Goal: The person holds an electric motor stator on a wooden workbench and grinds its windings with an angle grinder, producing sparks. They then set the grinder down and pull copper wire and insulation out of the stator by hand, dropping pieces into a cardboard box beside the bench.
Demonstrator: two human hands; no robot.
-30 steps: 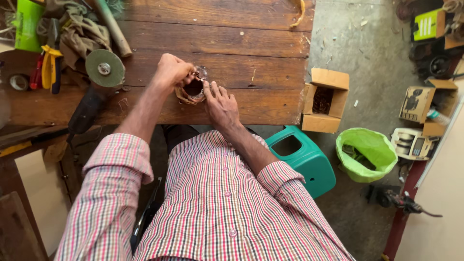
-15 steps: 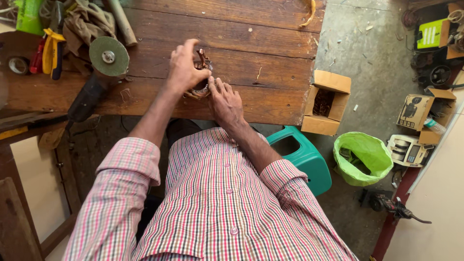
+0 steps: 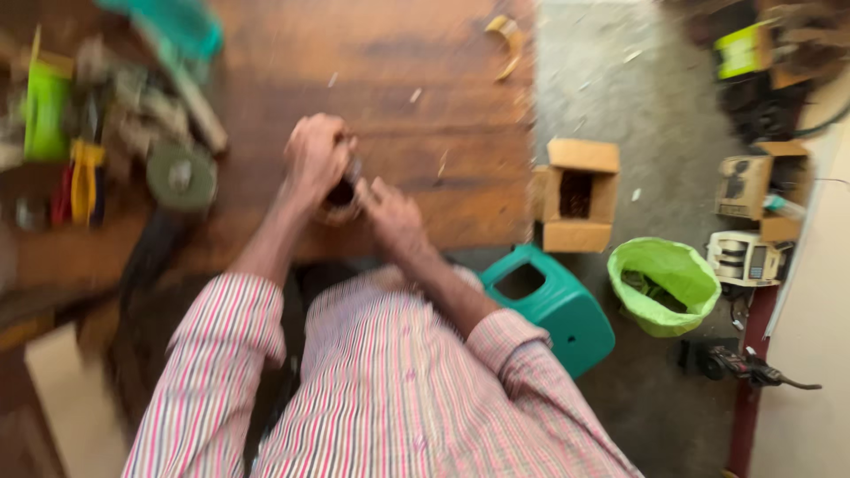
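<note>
The fingers point(image 3: 329, 149) of the left hand point(image 3: 314, 159) curl over the top of a small dark round part point(image 3: 342, 193), and the right hand point(image 3: 391, 214) presses against its other side; blur hides how tightly either grips. The part sits between both hands, near the front edge of the wooden table point(image 3: 416, 97). Left of them lie a grinder disc point(image 3: 181, 177) and yellow-handled pliers point(image 3: 86, 181). On the floor to the right stand a cardboard box point(image 3: 580, 195), a teal stool point(image 3: 549, 305) and a green basin point(image 3: 664, 283).
</note>
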